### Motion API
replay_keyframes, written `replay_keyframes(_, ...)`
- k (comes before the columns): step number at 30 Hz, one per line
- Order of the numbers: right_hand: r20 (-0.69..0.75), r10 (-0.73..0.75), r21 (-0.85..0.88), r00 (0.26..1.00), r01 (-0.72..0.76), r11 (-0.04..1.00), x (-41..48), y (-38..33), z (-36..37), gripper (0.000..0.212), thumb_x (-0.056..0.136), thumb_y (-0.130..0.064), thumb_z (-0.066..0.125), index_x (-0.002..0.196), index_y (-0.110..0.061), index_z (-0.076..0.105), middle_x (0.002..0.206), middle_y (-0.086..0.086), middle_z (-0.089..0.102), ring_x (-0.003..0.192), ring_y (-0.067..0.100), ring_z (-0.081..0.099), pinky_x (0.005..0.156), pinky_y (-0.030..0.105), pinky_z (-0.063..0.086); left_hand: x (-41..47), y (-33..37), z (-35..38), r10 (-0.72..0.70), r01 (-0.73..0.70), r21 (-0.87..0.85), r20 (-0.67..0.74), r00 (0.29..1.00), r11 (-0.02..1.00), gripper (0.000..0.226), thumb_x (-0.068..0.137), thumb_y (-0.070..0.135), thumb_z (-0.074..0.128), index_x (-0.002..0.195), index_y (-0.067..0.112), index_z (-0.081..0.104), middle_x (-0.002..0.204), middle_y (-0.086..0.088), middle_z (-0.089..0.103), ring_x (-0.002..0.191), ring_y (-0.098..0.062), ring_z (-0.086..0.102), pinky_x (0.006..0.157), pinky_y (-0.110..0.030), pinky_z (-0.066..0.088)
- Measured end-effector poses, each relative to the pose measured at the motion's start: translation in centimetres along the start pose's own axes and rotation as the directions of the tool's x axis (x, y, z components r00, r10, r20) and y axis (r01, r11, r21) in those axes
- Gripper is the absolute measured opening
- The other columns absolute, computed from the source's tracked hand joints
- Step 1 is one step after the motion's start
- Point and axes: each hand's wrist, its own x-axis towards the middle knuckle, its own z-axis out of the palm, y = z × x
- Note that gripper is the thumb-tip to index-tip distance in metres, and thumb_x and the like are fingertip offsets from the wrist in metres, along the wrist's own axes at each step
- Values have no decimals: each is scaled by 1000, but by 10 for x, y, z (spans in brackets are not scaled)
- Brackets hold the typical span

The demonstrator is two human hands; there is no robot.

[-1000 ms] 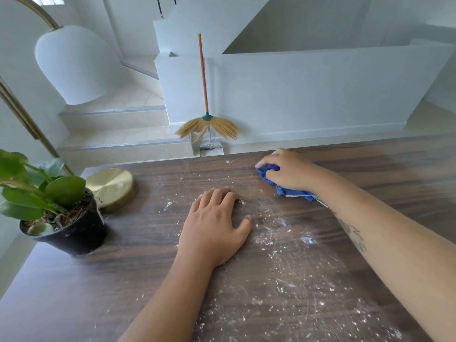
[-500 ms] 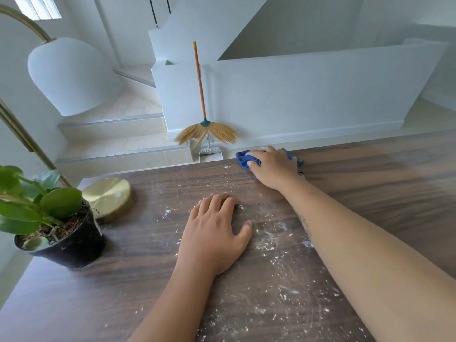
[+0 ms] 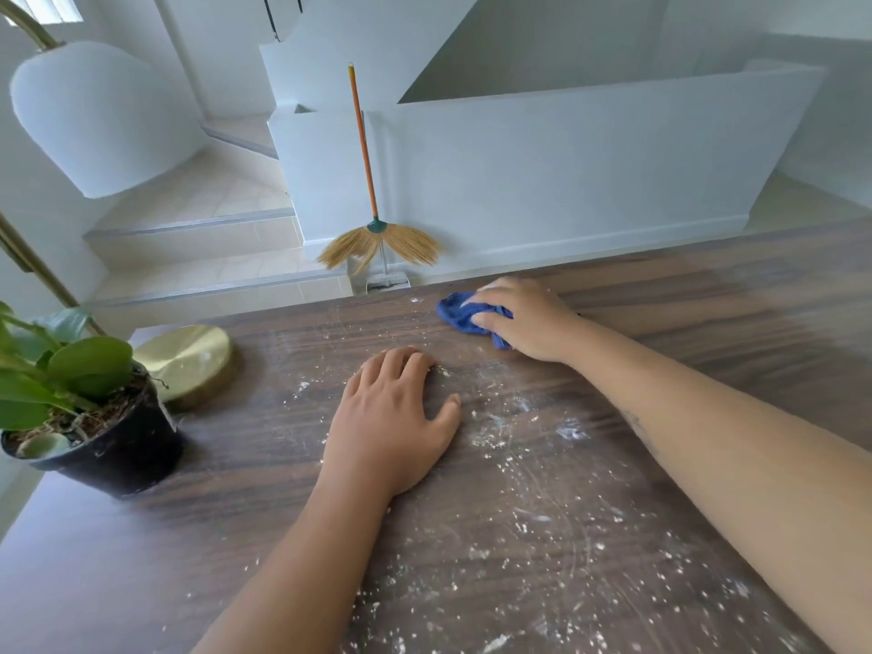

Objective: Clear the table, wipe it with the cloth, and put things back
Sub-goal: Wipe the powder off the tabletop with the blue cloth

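Dark wood-grain table [image 3: 708, 323], dusted with white crumbs and powder, is seen before a white stairwell wall with a broom [image 3: 373, 219]; no writing can be read. The blue cloth [image 3: 465, 313] is gripped by the curled fingers of the right hand [image 3: 528, 318] near the far edge, shifted slightly rightward and nearer than half a second ago. The left hand [image 3: 391, 422] is laid flat as before, fingers loosely together, beside the potted plant [image 3: 85, 408] and a brass disc [image 3: 188, 361].
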Motion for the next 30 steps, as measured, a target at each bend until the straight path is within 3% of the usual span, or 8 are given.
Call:
replay_keyframes(5, 5, -14, 32, 1000, 14, 999, -107, 8, -23, 27, 97, -38, 50, 121, -44, 60, 132, -19, 50, 125, 11, 37, 106, 37, 28, -1, 0, -2, -10, 9, 5, 17, 1000, 1000, 50, 88, 60, 36, 127, 30, 42, 140, 11, 39, 131, -15, 30, 108, -33, 25)
replay_keyframes(11, -47, 42, 2, 998, -42, 999, -174, -1, -27, 26, 96, -38, 52, 120, -43, 62, 126, -23, 52, 119, 13, 42, 103, 39, 31, -4, 8, -8, -4, 2, 37, 52, 999, 999, 47, 91, 52, 35, 127, 23, 47, 137, 3, 46, 128, -23, 37, 107, -38, 29)
replay_keyframes(16, -67, 105, 2, 992, -105, 995, -214, -15, -33, 25, 95, -38, 54, 118, -40, 64, 127, -20, 55, 119, 13, 42, 102, 39, 30, -16, 27, -22, 35, -42, 100, 70, 997, 994, 38, 97, 42, 32, 117, 19, 55, 126, -2, 55, 114, -27, 51, 93, -40, 39)
replay_keyframes(21, -84, 139, -15, 987, -141, 990, -256, -24, -37, 35, 92, -47, 46, 118, -36, 66, 127, -18, 56, 119, 13, 44, 100, 40, 32, -53, 49, -28, -30, 34, -27, 127, 991, 999, 46, 96, 50, 33, 134, 25, 44, 138, -1, 48, 125, -27, 45, 101, -44, 38)
replay_keyframes(24, -94, 164, -20, 982, -167, 986, -279, -28, -40, 45, 87, -52, 40, 118, -34, 67, 127, -17, 57, 119, 12, 45, 97, 36, 34, -77, 47, -34, 1, -1, 5, 110, 994, 1000, 50, 96, 52, 34, 138, 26, 41, 144, 2, 45, 131, -25, 40, 107, -44, 33)
replay_keyframes(27, -93, 204, -23, 974, -207, 978, -306, -35, -42, 48, 87, -56, 37, 118, -35, 66, 126, -17, 58, 116, 13, 48, 92, 33, 35, -92, 32, -45, -58, 55, 30, 118, 991, 998, 55, 95, 55, 33, 141, 25, 38, 147, 2, 41, 134, -25, 36, 108, -46, 31)
replay_keyframes(30, -211, 188, -140, 959, -220, 965, -345, -51, -36, 45, 89, -55, 38, 117, -34, 66, 118, -12, 63, 103, 19, 58, 85, 37, 44, -105, 9, -54, -89, 78, 96, 107, 990, 992, 58, 93, 57, 35, 142, 25, 37, 148, -1, 41, 135, -27, 36, 109, -47, 30)
